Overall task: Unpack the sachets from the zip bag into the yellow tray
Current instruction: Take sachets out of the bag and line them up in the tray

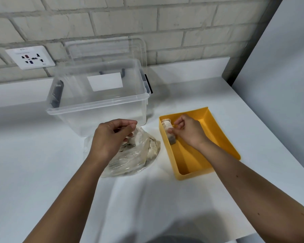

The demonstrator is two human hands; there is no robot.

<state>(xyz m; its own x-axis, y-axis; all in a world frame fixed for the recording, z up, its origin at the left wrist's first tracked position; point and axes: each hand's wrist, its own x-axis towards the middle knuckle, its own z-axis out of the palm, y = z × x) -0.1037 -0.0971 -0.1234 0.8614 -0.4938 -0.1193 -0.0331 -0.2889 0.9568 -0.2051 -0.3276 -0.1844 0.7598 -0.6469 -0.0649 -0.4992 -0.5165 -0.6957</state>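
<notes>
On the white table (42, 172) a clear zip bag (139, 155) lies crumpled just in front of a clear box (95, 106) and just left of the yellow tray (223, 137), close to it but apart. The bag is bulging with pale packets, and its mouth is lifted towards the far side, where the left hand (111, 137) pinches the plastic edge between curled thumb and forefinger. The tray sits towards the right edge of the table, its long axis running from the near edge away towards the wall (147, 23), the far end swung slightly to the left. In its far left corner a short row of sachets (168, 126) stands packed side by side against the left wall, the row's long axis following that wall. The right hand (188, 132) reaches into the tray from the right, its fingers curled, and pinches the near end of that row between thumb and fingertips. The rest of the tray floor is bare yellow. Behind the box a clear lid (112, 48) leans against the brick wall, with a white socket (30, 57) to its left.
</notes>
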